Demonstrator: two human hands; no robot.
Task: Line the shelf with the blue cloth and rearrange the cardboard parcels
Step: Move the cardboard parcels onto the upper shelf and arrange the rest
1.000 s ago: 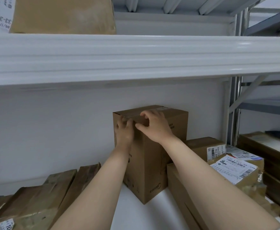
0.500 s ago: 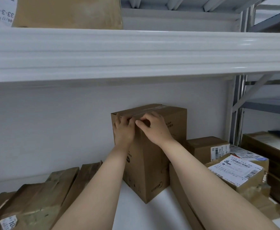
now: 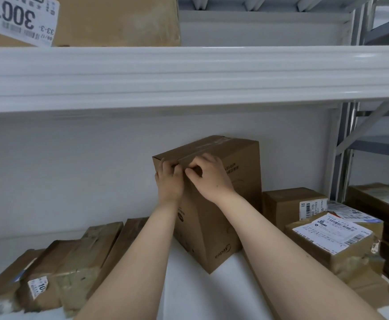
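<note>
A tall brown cardboard box with a taped top stands upright on the white shelf, against the back wall. My left hand grips its top near corner, fingers hooked over the edge. My right hand holds the same top edge just to the right, fingers curled over the tape seam. Flat brown parcels lean in a row at the left. Smaller labelled parcels are stacked to the right. No blue cloth is in view.
The white shelf beam overhangs close above the tall box. A large labelled carton sits on the upper shelf at left. A grey metal upright and a second rack with dark boxes stand at right.
Both hands have slid a little toward the box's near top edge and curled tighter on it. The box has barely shifted; the view has tilted slightly.
</note>
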